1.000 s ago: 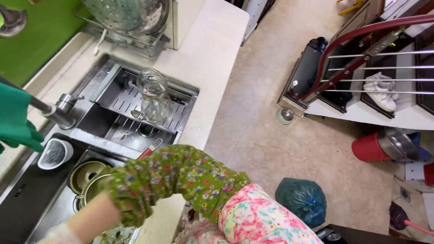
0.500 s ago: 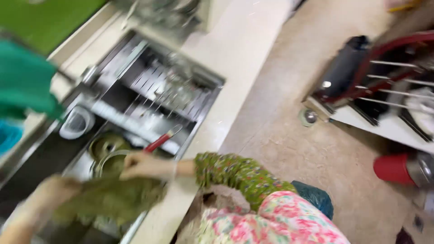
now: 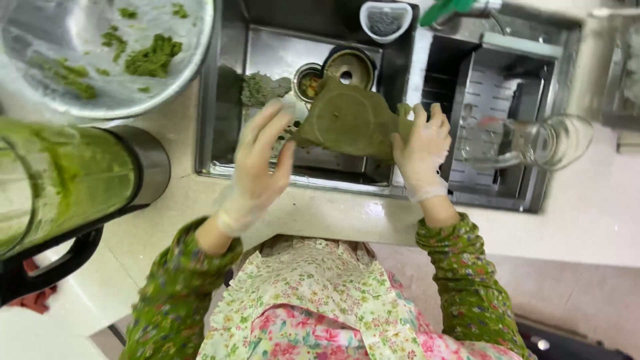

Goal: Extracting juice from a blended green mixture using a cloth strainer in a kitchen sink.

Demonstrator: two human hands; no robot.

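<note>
The gloved right hand [image 3: 421,148] pinches one edge of a green-stained, damp straining cloth [image 3: 350,120] held over the steel sink [image 3: 313,170] — the gloved left hand [image 3: 260,167] is spread open, fingertips touching the cloth's other edge. A pulp-smeared blender jug [image 3: 63,183] stands on the bench [image 3: 593,213].

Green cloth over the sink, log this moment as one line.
left hand: open beside cloth | right hand: grips green cloth | over sink | blender jug on counter

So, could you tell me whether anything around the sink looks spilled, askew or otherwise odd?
A clump of green pulp lies on the sink floor beside the drain strainer, like a spill. The green-stained cloth hangs over the basin, held by the right hand; the left hand is open beside it.
</note>
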